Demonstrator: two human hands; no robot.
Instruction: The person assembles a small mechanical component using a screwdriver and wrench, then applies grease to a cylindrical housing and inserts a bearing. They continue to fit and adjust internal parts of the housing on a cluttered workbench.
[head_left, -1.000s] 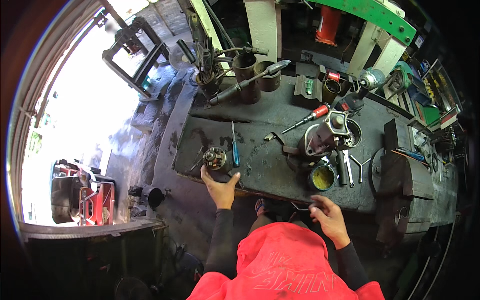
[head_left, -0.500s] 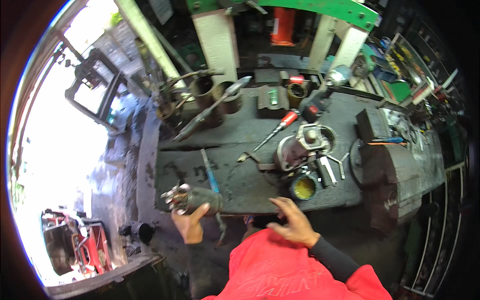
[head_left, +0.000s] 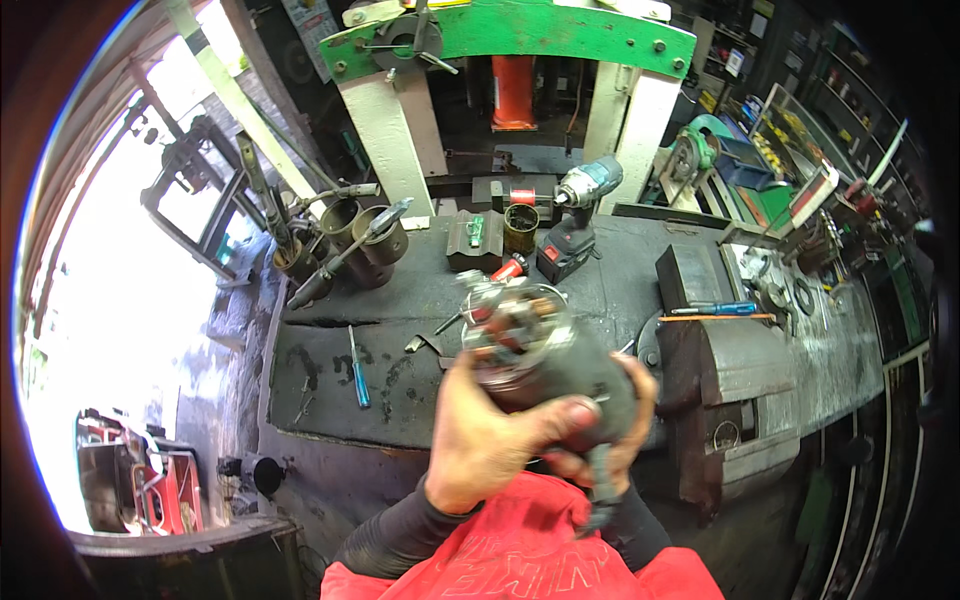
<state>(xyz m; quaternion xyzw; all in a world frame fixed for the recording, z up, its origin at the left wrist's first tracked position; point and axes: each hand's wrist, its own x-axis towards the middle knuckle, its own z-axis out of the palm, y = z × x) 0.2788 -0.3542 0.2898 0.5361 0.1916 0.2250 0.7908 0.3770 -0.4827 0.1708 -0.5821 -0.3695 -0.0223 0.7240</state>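
Observation:
A dark cylindrical motor body (head_left: pixel 575 375) is held up before my chest, above the near edge of the bench. Copper parts show at its open end, which faces far left and is smeared by motion. My left hand (head_left: pixel 485 435) grips its left side, the thumb lying across the housing. Around the right side wrap the fingers of my right hand (head_left: pixel 630 415). From the lower side hangs a short dark lead (head_left: pixel 602 490). Behind the motor body, a red-handled screwdriver (head_left: pixel 511 268) is partly covered. A blue-handled screwdriver (head_left: pixel 360 384) lies on the bench to the left.
A cordless impact wrench (head_left: pixel 578 225) stands at the back beside a brass-coloured cup (head_left: pixel 521 232) and a grooved metal block (head_left: pixel 473 254). Metal pots (head_left: pixel 382 240) holding tools stand back left. On the right sits a bulky vise (head_left: pixel 740 365). A green-topped press frame (head_left: pixel 520 38) rises behind.
My left hand has brought the motor body from the bench's left edge to the middle and up. My right hand, empty before, now grips it too. The view has shifted.

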